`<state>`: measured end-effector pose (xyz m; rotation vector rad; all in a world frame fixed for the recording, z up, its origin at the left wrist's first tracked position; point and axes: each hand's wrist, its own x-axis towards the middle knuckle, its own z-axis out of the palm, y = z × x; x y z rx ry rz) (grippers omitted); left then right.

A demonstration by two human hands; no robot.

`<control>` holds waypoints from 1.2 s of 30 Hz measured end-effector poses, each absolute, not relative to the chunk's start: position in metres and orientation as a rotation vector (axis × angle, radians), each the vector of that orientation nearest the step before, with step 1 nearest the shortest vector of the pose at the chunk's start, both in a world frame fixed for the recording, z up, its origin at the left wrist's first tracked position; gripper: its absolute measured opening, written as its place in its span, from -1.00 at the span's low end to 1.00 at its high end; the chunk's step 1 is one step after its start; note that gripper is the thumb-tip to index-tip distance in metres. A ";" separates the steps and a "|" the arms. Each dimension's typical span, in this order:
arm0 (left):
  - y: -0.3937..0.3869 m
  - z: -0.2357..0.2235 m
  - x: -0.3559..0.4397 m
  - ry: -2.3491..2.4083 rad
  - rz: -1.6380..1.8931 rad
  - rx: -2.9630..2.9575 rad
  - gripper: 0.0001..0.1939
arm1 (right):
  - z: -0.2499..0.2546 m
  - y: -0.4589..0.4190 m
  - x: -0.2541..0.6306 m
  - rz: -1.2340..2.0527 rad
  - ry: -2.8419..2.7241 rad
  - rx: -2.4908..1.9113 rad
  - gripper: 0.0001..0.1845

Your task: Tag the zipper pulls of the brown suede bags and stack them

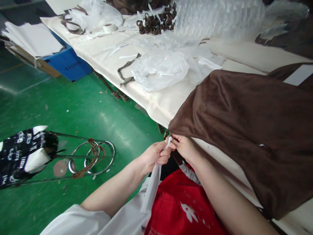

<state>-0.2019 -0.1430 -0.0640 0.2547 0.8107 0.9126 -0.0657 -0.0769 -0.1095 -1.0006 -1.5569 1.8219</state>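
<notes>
My left hand (160,154) is closed around a white strip (153,187), thin like paper or foam, whose loose length hangs over my lap. Right against it, my right hand (183,146) is pinched at the strip's upper end; its exact grip is partly hidden. A brass-coloured metal clasp (166,133) sits just beyond my fingertips, at the near corner of a dark brown bag (234,107) with a zip, lying on the table. Below my right hand runs a brown strap (177,158), partly covered in a pale wrapping (190,173).
Crumpled clear plastic (161,70) and a grey-green strap (126,73) lie on the cream-covered table (102,54). Behind are a tape roll (110,27), brown fittings (156,21) and stacked plastic bags (217,19). A metal-ringed stand (113,153) and a blue box (69,63) stand on the green floor.
</notes>
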 end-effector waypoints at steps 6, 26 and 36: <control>-0.140 -0.066 -0.198 1.001 0.923 0.518 -0.62 | -0.106 -0.075 -0.068 1.868 -1.496 -1.090 -0.82; -0.152 -0.079 -0.202 1.910 0.135 2.129 -0.56 | -0.072 -0.091 -0.058 1.661 -1.660 -1.338 -0.57; -0.138 -0.070 -0.208 1.758 0.800 1.626 -0.87 | -0.094 -0.103 -0.055 1.869 -1.260 -1.210 -0.64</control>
